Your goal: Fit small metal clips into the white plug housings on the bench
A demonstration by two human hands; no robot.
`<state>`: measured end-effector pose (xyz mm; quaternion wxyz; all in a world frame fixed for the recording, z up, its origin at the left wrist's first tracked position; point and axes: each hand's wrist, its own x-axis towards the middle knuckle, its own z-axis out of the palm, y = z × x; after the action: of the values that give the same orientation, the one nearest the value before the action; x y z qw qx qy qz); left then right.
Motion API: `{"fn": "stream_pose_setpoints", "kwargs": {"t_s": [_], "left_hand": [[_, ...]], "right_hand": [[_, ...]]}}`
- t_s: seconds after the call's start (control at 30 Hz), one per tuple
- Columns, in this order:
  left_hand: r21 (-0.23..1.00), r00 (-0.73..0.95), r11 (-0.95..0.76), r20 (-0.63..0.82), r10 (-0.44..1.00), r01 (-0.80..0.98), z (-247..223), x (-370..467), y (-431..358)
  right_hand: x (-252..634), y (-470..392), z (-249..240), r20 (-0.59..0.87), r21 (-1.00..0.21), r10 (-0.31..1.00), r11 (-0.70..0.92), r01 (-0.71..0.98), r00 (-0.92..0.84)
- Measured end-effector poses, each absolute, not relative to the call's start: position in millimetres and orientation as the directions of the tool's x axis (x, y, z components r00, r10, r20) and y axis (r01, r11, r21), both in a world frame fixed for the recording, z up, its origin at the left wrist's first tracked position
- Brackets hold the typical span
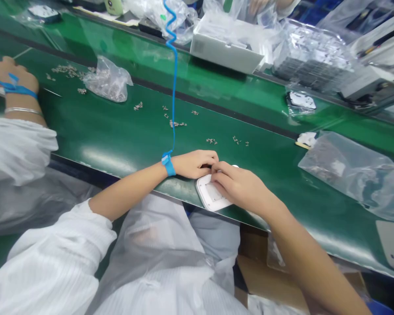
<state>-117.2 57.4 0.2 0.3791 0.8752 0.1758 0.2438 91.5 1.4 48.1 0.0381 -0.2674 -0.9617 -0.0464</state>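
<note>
A white plastic casing [212,197] with rounded corners and a recessed rectangle lies at the front edge of the green work surface [128,140]. At its far left side is my left hand [198,164], fingers curled in and meeting the fingertips of the other hand. My right hand [241,186] reaches over the casing and covers its right part, thumb and fingers pinched together. Whatever sits between the fingertips is hidden. Around my left wrist is a blue strap [168,164] with a coiled cord [174,78] running upward.
Small metal parts lie in loose clusters [177,124] beyond my hands. A clear bag of parts [108,81] is at left, a larger plastic bag [351,170] at right. A co-worker's hand [16,78] works at far left. A white box [226,48] stands on the back ledge.
</note>
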Motion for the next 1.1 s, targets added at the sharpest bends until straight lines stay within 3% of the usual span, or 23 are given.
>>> {"fn": "stream_pose_setpoints", "kwargs": {"t_s": [0.2,0.37,0.53,0.67,0.87,1.1], "left_hand": [[0.757,0.823,-0.631,0.244,0.512,0.169,0.9,-114.6,60.7],[0.735,0.775,-0.591,0.146,0.615,0.332,9.5,-111.7,47.3],[0.660,0.503,-0.466,0.152,0.851,0.588,4.8,-105.8,-1.5],[0.642,0.327,-0.368,0.189,0.926,0.673,-1.5,-100.9,-25.1],[0.633,0.329,-0.392,0.221,0.918,0.668,-4.0,-100.1,-24.2],[0.662,0.304,-0.375,0.226,0.925,0.648,-5.3,-100.9,-23.7]], "right_hand": [[90.3,4.1,50.9,0.051,0.044,0.519,0.852,0.521,-0.853],[88.3,8.6,45.1,0.061,-0.030,0.631,0.775,0.631,-0.773],[91.1,10.2,41.8,0.120,-0.250,0.728,0.680,0.689,-0.675],[95.2,8.2,43.3,0.136,-0.362,0.690,0.703,0.613,-0.711],[98.6,4.0,40.6,0.173,-0.159,0.556,0.831,0.534,-0.813],[94.4,2.3,41.7,0.123,0.012,0.521,0.850,0.526,-0.845]]}}
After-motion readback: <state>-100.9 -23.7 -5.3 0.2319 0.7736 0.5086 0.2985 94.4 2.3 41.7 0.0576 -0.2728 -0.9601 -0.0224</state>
